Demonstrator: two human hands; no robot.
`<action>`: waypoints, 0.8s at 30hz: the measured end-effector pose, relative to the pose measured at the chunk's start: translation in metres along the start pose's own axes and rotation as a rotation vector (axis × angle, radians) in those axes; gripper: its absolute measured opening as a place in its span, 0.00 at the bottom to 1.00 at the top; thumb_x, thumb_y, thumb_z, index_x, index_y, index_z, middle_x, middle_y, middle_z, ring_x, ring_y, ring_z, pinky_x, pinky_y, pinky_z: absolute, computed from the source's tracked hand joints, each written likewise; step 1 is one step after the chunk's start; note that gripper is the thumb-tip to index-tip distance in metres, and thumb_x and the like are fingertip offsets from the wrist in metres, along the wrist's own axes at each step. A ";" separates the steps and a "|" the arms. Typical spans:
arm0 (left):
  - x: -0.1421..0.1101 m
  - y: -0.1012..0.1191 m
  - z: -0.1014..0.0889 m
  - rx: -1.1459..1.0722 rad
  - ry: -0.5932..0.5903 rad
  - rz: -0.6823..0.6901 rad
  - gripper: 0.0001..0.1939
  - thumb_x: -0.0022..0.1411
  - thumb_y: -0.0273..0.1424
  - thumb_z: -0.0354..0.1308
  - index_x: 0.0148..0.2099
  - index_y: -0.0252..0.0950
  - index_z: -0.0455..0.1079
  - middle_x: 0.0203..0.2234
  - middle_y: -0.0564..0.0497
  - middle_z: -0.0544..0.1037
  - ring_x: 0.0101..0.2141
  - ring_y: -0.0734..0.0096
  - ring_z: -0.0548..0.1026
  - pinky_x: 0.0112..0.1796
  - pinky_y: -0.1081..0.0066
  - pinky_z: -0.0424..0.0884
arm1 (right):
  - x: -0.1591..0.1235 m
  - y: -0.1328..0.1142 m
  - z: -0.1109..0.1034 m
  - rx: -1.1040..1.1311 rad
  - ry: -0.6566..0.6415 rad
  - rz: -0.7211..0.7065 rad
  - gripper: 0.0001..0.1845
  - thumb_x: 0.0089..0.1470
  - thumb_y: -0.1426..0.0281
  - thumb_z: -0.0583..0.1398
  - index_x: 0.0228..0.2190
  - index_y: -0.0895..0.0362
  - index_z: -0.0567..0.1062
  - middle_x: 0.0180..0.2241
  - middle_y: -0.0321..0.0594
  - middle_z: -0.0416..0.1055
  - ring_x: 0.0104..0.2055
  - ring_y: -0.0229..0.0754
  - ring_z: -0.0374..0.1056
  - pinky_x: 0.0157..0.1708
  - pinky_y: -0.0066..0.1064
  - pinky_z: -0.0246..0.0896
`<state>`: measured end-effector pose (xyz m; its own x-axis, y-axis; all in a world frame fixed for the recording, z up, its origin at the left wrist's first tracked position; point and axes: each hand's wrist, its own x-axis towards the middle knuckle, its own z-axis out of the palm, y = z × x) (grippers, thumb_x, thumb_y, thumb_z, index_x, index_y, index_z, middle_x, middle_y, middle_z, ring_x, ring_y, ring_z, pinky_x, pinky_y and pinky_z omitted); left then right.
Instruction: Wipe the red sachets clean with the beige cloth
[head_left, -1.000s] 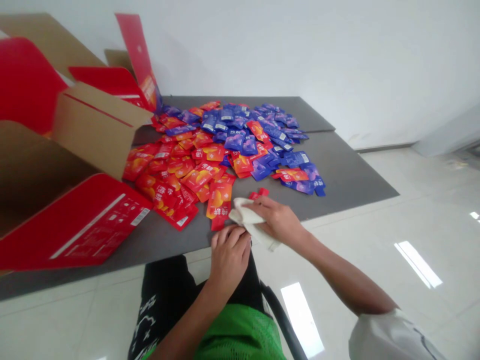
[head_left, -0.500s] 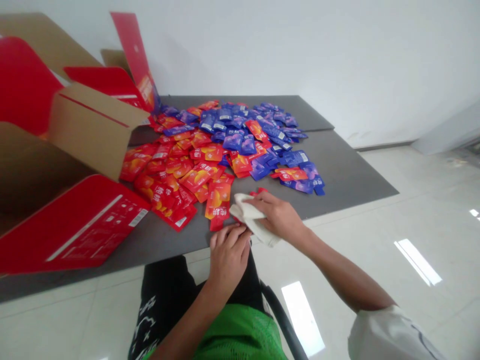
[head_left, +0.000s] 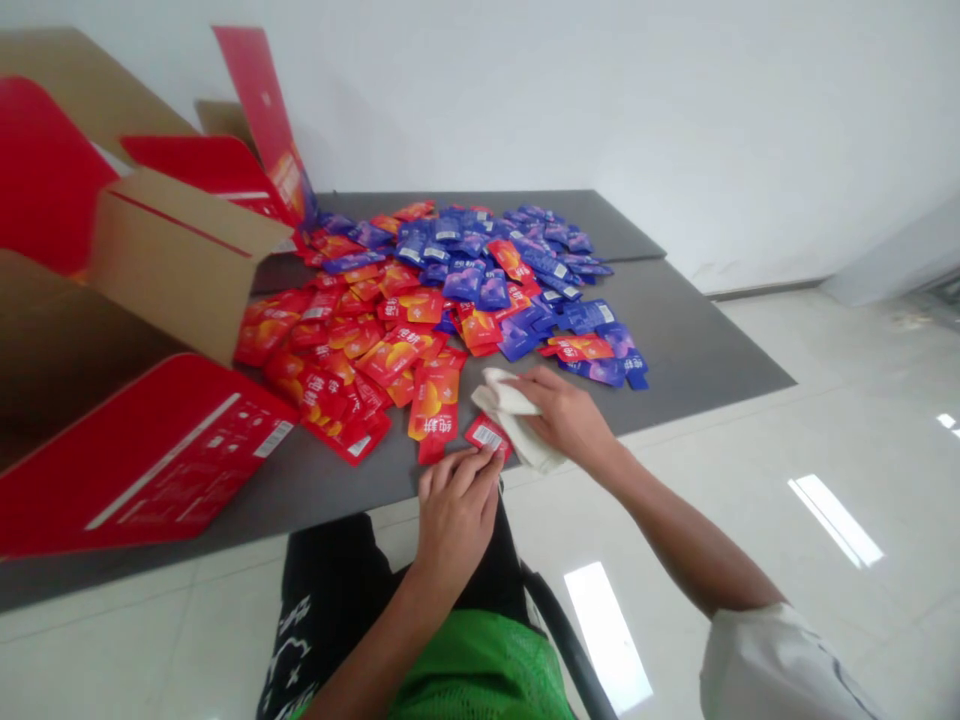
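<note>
Cloth (head_left: 531,446), off-white and folded, is gripped by the right hand (head_left: 568,411) in the head view. Between the hands, a red barcoded sachet (head_left: 487,436) is partly covered by it on the table (head_left: 705,345); its near edge is touched by the left hand (head_left: 457,497), whose grip cannot be told.

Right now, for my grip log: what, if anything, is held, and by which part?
Right hand: white cloth, by its folded upper part. Left hand: touches a barcoded red sachet, near end; grip unclear.
</note>
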<state>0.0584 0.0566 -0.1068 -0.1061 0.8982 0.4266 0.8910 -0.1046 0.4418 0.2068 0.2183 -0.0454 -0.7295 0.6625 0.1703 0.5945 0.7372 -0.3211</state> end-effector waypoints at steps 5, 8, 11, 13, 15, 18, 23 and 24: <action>-0.001 -0.001 -0.001 0.011 -0.033 -0.011 0.10 0.69 0.27 0.60 0.50 0.42 0.79 0.47 0.49 0.82 0.51 0.56 0.74 0.50 0.54 0.65 | -0.015 -0.026 0.019 0.051 -0.109 -0.059 0.22 0.65 0.69 0.60 0.59 0.49 0.74 0.54 0.42 0.73 0.49 0.44 0.74 0.44 0.28 0.68; 0.000 -0.001 -0.001 -0.008 -0.026 0.002 0.16 0.70 0.28 0.59 0.58 0.45 0.75 0.52 0.49 0.81 0.52 0.58 0.74 0.51 0.53 0.64 | 0.002 0.002 0.012 0.013 -0.055 0.007 0.22 0.65 0.69 0.60 0.59 0.50 0.74 0.52 0.44 0.73 0.49 0.45 0.74 0.45 0.29 0.67; 0.000 -0.001 0.000 -0.013 -0.006 0.000 0.15 0.70 0.28 0.59 0.57 0.44 0.75 0.52 0.49 0.81 0.52 0.58 0.75 0.51 0.53 0.64 | 0.018 0.032 -0.002 -0.061 -0.007 0.082 0.20 0.66 0.69 0.58 0.58 0.53 0.76 0.48 0.45 0.74 0.46 0.46 0.74 0.45 0.30 0.67; 0.000 0.000 0.001 -0.020 0.001 -0.004 0.15 0.70 0.28 0.59 0.56 0.44 0.76 0.52 0.49 0.81 0.52 0.58 0.75 0.51 0.54 0.64 | 0.019 0.034 -0.007 -0.085 0.026 0.095 0.21 0.66 0.71 0.58 0.58 0.53 0.76 0.48 0.46 0.74 0.47 0.46 0.73 0.46 0.31 0.67; 0.001 0.000 0.000 -0.024 0.002 -0.005 0.15 0.70 0.27 0.59 0.57 0.44 0.75 0.51 0.50 0.81 0.52 0.59 0.75 0.51 0.54 0.64 | 0.009 0.021 -0.004 -0.048 0.046 0.056 0.23 0.64 0.72 0.58 0.60 0.53 0.74 0.51 0.46 0.73 0.49 0.46 0.73 0.46 0.31 0.67; 0.001 0.001 -0.001 -0.009 -0.014 -0.012 0.12 0.69 0.27 0.60 0.52 0.43 0.78 0.48 0.50 0.82 0.51 0.57 0.74 0.50 0.54 0.64 | -0.013 -0.010 0.009 0.054 -0.027 -0.044 0.24 0.65 0.72 0.59 0.60 0.49 0.73 0.54 0.43 0.73 0.51 0.44 0.73 0.46 0.29 0.68; 0.000 0.000 -0.001 0.000 -0.026 -0.002 0.14 0.69 0.27 0.60 0.54 0.44 0.77 0.49 0.50 0.82 0.51 0.57 0.74 0.51 0.54 0.65 | -0.009 -0.007 0.018 0.064 -0.058 -0.025 0.22 0.66 0.68 0.60 0.60 0.48 0.74 0.55 0.43 0.73 0.51 0.44 0.73 0.47 0.29 0.68; 0.000 0.000 -0.001 -0.003 -0.022 0.004 0.16 0.69 0.27 0.60 0.57 0.44 0.76 0.50 0.50 0.81 0.51 0.58 0.74 0.51 0.54 0.65 | -0.003 0.005 0.015 0.037 -0.038 0.007 0.22 0.66 0.69 0.59 0.60 0.49 0.74 0.54 0.44 0.73 0.50 0.45 0.74 0.47 0.30 0.68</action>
<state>0.0578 0.0566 -0.1063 -0.0926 0.9068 0.4113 0.8903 -0.1096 0.4420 0.2067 0.2178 -0.0613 -0.7381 0.6615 0.1327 0.5870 0.7267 -0.3569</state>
